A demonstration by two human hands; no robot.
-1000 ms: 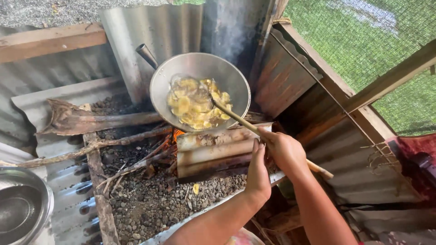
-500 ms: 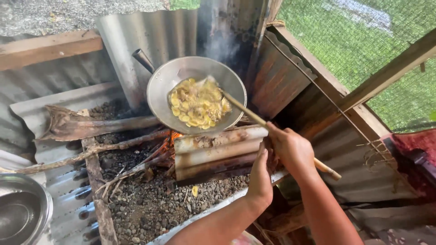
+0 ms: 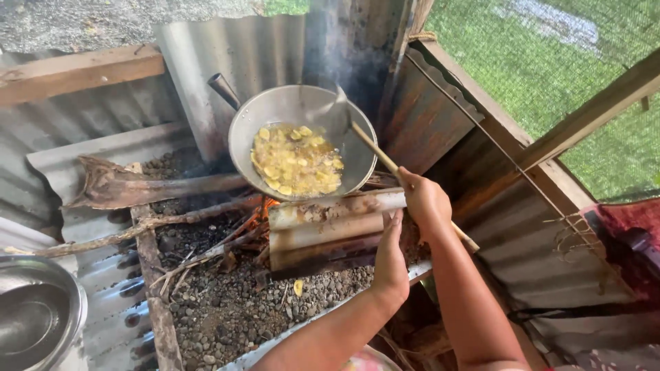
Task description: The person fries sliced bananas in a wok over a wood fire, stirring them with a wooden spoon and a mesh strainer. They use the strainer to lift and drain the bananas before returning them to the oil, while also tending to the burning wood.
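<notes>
Frying looks well under way: pale yellow slices (image 3: 295, 161) fill the wok (image 3: 275, 113) over the fire (image 3: 265, 206), none lifted out. Right hand (image 3: 426, 203) is closed around the spatula (image 3: 357, 134), blade at the wok's two o'clock rim. Left hand (image 3: 390, 264) rests open-fingered against the metal sheet (image 3: 330, 230) at six o'clock.

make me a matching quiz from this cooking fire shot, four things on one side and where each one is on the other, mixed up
Things
1. round metal wok with yellow slices
2. long wooden-handled spatula
3. shiny steel bowl
4. person's left hand

Places
A. bottom left corner, on the corrugated sheet
B. gripped in the right hand, blade up at the wok's rim
C. flat against the end of the stacked metal pieces under the wok
D. over the burning sticks, handle pointing up and left

Pairs: 1-D, 2-B, 3-A, 4-C
</notes>
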